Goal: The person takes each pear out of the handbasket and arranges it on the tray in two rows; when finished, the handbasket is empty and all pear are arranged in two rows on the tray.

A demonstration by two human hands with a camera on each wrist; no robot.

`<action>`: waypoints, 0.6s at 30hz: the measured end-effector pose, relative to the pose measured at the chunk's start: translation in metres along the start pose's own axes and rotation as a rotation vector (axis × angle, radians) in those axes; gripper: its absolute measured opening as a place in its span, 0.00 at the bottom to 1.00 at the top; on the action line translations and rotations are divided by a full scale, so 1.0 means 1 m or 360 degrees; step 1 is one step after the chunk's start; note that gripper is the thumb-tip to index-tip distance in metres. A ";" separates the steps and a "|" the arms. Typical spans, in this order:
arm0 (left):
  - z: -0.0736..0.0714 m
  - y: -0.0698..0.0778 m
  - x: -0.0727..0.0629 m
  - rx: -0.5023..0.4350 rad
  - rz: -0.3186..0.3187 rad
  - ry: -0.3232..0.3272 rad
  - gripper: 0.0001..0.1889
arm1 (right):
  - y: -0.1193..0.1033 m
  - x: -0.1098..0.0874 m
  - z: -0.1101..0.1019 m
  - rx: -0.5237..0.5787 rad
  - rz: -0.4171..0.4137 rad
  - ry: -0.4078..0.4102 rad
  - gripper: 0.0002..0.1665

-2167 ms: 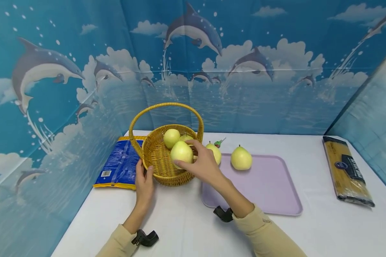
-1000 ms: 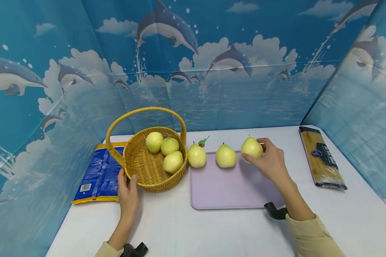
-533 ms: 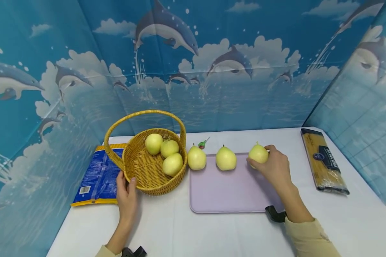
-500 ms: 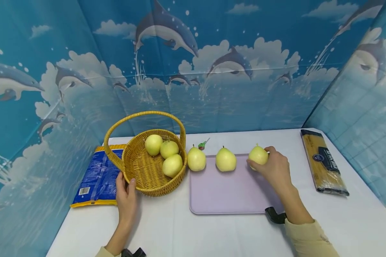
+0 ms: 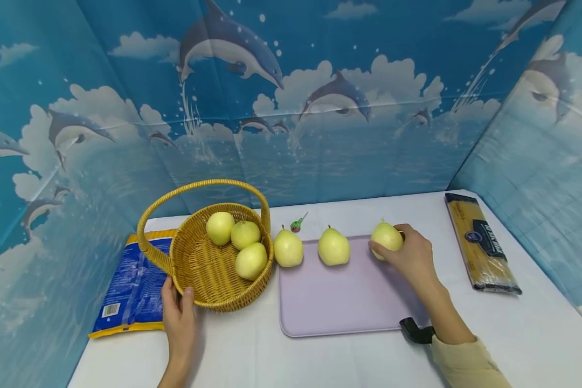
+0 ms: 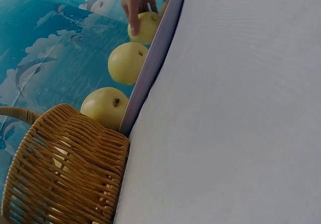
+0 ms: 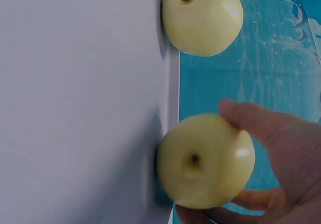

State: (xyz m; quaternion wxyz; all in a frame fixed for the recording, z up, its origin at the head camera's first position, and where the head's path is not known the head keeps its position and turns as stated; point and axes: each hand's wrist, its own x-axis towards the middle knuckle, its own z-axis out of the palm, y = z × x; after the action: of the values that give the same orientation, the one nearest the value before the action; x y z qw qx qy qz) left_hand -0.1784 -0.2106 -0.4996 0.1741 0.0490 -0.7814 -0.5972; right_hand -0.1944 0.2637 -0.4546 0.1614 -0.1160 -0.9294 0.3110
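My right hand [image 5: 413,257] grips a yellow-green pear [image 5: 387,240] at the back right of a lilac tray [image 5: 339,304]. The right wrist view has the thumb on one side of this pear [image 7: 200,163] and fingers on the other; whether it bears on the tray is unclear. Two more pears, one in the middle [image 5: 333,247] and one at the left [image 5: 288,248], stand stem up along the tray's back edge. At the left, my left hand [image 5: 178,326] holds a wicker basket [image 5: 206,272] by its near left rim, fingers partly hidden. Three pears [image 5: 244,235] lie inside.
A blue and yellow packet [image 5: 136,291] lies partly behind the basket. Behind the tray is a small green and red wrapped lollipop [image 5: 297,224]. A pasta packet [image 5: 480,242] lies at the right of the white table [image 5: 237,350]. A dolphin-print curtain [image 5: 271,156] closes the back.
Earlier my right hand held a pear over the basket; three pears now lie there. It has since carried another pear to the tray's right and lowered it slightly. The left hand stays at the basket.
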 end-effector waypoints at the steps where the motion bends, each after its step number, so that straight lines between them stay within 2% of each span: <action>1: 0.002 -0.001 -0.002 -0.0016 -0.0009 -0.0003 0.30 | 0.004 -0.002 -0.002 0.0001 0.0005 0.0013 0.45; 6: 0.018 -0.006 -0.015 -0.0072 -0.0041 -0.0044 0.30 | 0.024 -0.012 -0.013 -0.0045 0.0034 0.0045 0.47; 9: 0.020 -0.006 -0.017 -0.0060 -0.0048 -0.0046 0.29 | 0.028 -0.011 -0.014 -0.0041 0.0024 0.0013 0.48; 15: 0.003 0.002 -0.002 0.0010 -0.0029 -0.0036 0.29 | 0.009 -0.002 -0.003 0.0038 -0.0003 -0.0034 0.45; 18: -0.002 0.001 0.002 0.0040 -0.0035 -0.0030 0.29 | 0.003 0.000 0.002 0.0067 0.0018 -0.0052 0.44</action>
State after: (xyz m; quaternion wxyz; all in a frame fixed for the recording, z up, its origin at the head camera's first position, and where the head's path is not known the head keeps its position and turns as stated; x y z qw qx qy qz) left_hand -0.1790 -0.2126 -0.4979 0.1595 0.0540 -0.7899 -0.5897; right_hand -0.1949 0.2651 -0.4585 0.1468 -0.1126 -0.9245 0.3332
